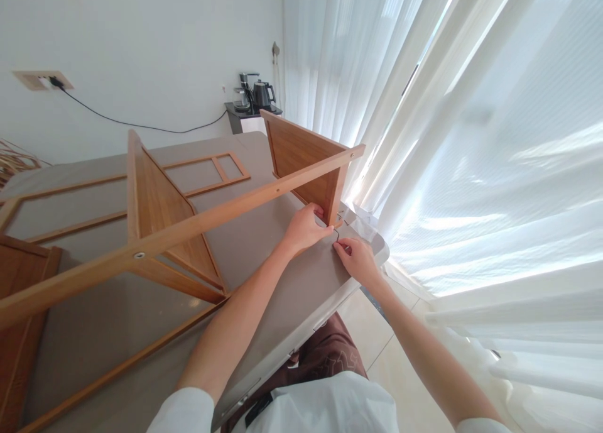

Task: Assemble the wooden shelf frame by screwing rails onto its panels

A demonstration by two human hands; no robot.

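A wooden shelf frame lies on its side on the table, with boards set across between its rails. At its right end, my left hand is closed around the lower corner of the end board, thumb and fingers pinching the wood near the rail end. My right hand pinches a thin dark Allen key, its bent end at that same corner. Whether the key's tip sits in a screw is too small to tell. A middle board stands to the left of my left forearm.
The grey-topped table bears the frame and a flat ladder-like wooden frame. Small hardware and a plastic bag lie at the table's right end. Sheer curtains hang to the right. A kettle stands on a black-topped cabinet behind.
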